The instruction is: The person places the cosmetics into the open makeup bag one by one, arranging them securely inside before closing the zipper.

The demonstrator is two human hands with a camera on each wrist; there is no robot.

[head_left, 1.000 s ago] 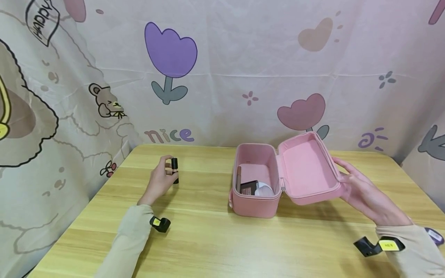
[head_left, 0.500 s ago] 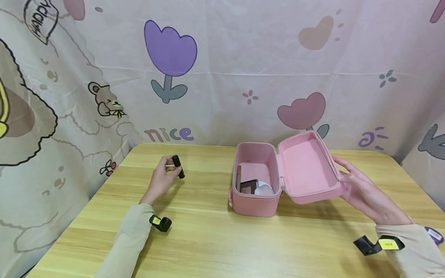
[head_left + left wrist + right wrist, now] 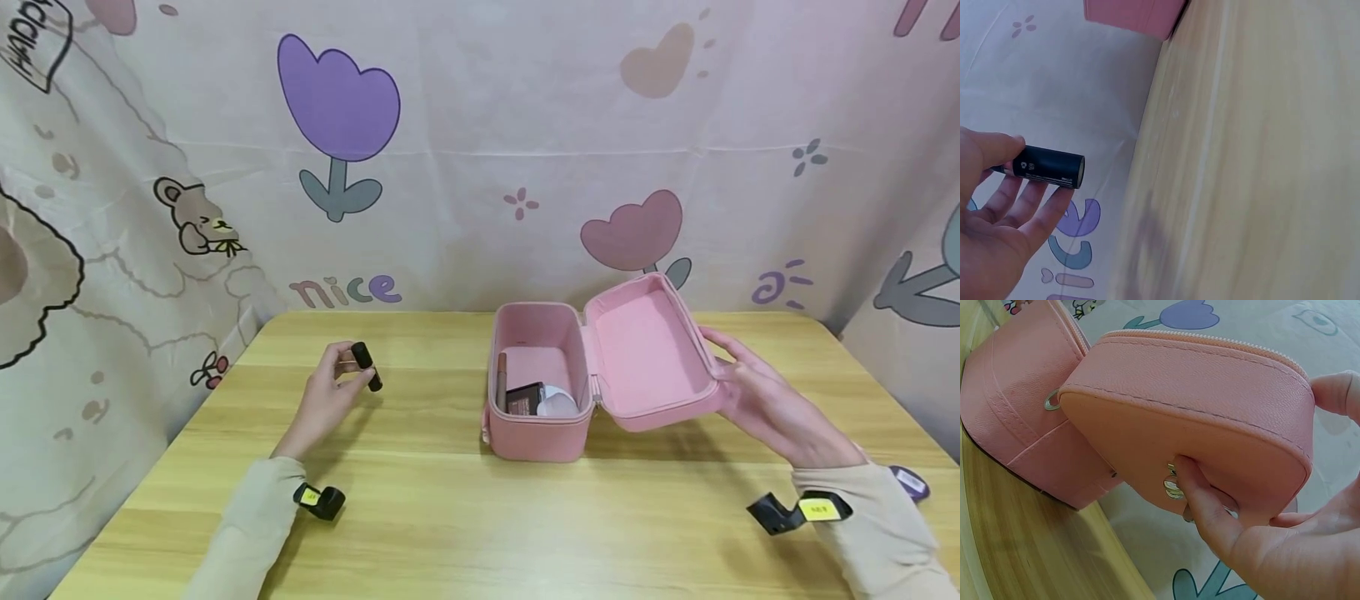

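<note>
Lid is best held steady by the right grip, clamped on it; the left grip, pinching the black tube well left of the pink case, should hold firmly.

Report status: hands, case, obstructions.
Left hand pinches black tube, tilted. Right hand grips open lid. Pink case open. Nothing visible between it and tube.

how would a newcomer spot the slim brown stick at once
On the wooden table, the pink case stands open, its lid held by the right hand. Inside, along the wall on the person's left, is the slim brown stick. It is thinner than its neighbours, a dark rectangular item and a white rounded one.
</note>
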